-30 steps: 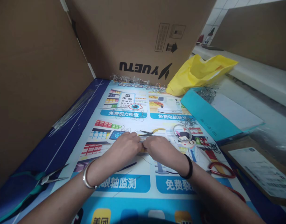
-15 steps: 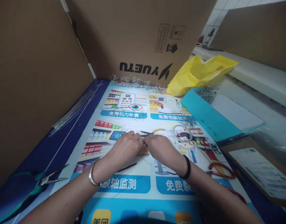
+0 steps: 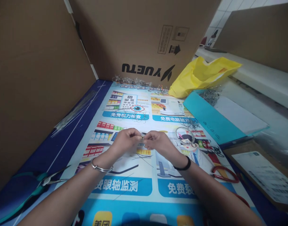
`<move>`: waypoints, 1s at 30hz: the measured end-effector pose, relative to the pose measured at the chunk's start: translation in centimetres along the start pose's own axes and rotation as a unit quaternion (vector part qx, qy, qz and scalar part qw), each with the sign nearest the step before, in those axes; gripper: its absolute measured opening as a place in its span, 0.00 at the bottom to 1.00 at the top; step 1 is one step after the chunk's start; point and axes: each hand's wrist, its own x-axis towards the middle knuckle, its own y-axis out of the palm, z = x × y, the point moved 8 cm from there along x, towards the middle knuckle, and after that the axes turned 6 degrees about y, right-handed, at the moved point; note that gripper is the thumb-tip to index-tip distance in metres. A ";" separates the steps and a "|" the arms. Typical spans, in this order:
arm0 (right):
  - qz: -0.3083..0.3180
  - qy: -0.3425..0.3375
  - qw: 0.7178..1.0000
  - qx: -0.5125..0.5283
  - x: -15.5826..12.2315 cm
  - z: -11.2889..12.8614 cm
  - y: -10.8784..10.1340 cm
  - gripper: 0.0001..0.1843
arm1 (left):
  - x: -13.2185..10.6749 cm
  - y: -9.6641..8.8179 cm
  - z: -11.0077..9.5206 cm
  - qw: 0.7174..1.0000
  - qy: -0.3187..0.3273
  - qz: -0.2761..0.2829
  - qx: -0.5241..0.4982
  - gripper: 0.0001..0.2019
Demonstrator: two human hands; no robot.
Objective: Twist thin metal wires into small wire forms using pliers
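My left hand (image 3: pixel 126 140) and my right hand (image 3: pixel 156 140) meet over the middle of the printed sheet (image 3: pixel 144 169), thumb and fingertips pinched together on each. Between the fingertips is a tiny thing (image 3: pixel 142 137), too small to name. Just behind my right hand, the yellow-handled tool (image 3: pixel 163 131) lies on the sheet, mostly hidden by the fingers. Thin wires (image 3: pixel 144 159) lie on the sheet beneath my hands. Off to the right rests a ring of coiled wire (image 3: pixel 184 135).
Long-nose pliers (image 3: pixel 44 182) lie at the left, near straight wires (image 3: pixel 74 111). Red-handled tool (image 3: pixel 226 174), dark loops (image 3: pixel 215 149) and a parcel (image 3: pixel 263 172) are at right. Tangled wire sits by the cardboard wall (image 3: pixel 139 37), yellow bag (image 3: pixel 200 75) and turquoise folder (image 3: pixel 212 121).
My hands have turned from knuckles-up to a fingertip pinch, showing the tiny thing between them. The yellow-handled tool is now more covered by my right hand. The view has shifted slightly.
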 end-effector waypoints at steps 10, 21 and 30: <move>-0.002 0.024 0.991 0.131 0.2 -0.8 0.6 0.14 | -0.5 1.5 1.3 0.977 -0.035 -0.005 -0.209 0.07; -0.038 0.006 0.987 0.157 0.0 -0.7 0.5 0.12 | -0.7 1.6 0.8 0.976 -0.031 -0.017 -0.213 0.08; -0.054 -0.008 0.986 0.159 0.0 -1.1 0.2 0.08 | -1.0 1.8 0.4 0.976 -0.038 -0.027 -0.212 0.09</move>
